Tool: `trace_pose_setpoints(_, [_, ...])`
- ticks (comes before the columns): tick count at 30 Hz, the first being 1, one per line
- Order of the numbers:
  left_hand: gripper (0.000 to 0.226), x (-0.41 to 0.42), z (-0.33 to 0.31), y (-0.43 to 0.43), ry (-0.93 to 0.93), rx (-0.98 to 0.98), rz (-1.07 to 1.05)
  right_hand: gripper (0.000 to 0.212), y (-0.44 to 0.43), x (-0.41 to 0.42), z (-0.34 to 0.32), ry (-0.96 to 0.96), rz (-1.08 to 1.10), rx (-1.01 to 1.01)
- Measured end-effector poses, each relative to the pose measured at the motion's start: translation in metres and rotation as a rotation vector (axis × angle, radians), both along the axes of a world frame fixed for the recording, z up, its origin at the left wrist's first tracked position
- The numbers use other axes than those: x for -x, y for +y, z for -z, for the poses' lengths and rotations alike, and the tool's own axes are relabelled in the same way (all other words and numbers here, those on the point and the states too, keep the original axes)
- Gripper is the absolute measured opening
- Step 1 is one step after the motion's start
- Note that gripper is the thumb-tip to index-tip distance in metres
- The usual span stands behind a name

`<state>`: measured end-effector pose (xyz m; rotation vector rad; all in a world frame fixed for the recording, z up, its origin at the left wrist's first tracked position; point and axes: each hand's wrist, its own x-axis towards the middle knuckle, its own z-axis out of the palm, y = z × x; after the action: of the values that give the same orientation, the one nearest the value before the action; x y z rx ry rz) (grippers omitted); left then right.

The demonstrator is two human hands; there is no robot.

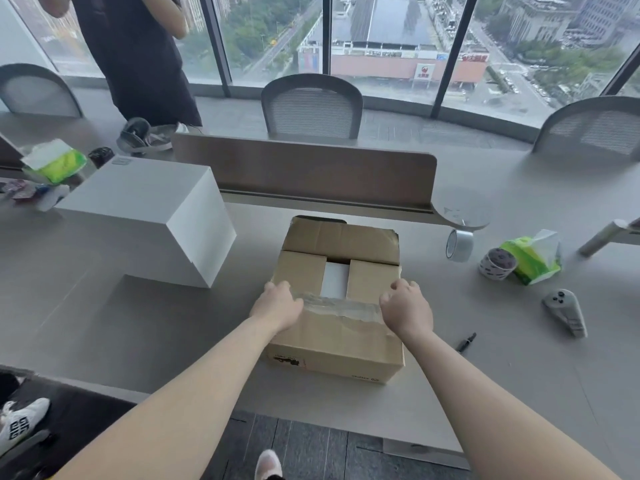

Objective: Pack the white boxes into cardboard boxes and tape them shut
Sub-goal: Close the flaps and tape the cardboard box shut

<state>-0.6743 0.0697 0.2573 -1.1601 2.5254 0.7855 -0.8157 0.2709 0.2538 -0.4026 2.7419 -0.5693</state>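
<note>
A cardboard box [337,334] stands on the grey table in front of me, its top flaps partly folded in. Through the gap between the flaps a white box [335,278] shows inside. The near flap carries a strip of old clear tape [341,306]. My left hand [278,304] lies on the left end of the near flap, fingers bent over its edge. At the right end my right hand [407,306] has its fingers curled over the flap. A larger white box [145,216] sits on the table to the left. A roll of clear tape [459,244] stands at the right.
A brown divider panel [304,168] runs behind the box. At the right lie a patterned tape roll [497,263], a green tissue pack [533,258], a grey controller [564,315] and a black pen [465,342]. A person [138,57] stands at the far left. Chairs line the far side.
</note>
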Motion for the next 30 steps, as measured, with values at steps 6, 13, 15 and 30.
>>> trace_pose_setpoints(6, [0.052, 0.039, -0.005, -0.028, 0.075, 0.01, 0.012, 0.033, -0.014, 0.031, 0.002, 0.033, 0.06, 0.047])
trace_pose_setpoints(13, [0.05, 0.095, 0.005, -0.074, 0.141, 0.002, 0.081, 0.039, -0.052, 0.07, 0.01, -0.006, 0.167, 0.12])
trace_pose_setpoints(15, [0.052, 0.113, 0.01, -0.088, 0.144, -0.007, 0.091, 0.046, -0.065, 0.082, 0.012, -0.049, 0.206, 0.138])
trace_pose_setpoints(30, [0.057, 0.158, 0.022, -0.115, 0.177, -0.008, -0.02, 0.072, -0.092, 0.116, 0.015, -0.142, 0.313, 0.246])
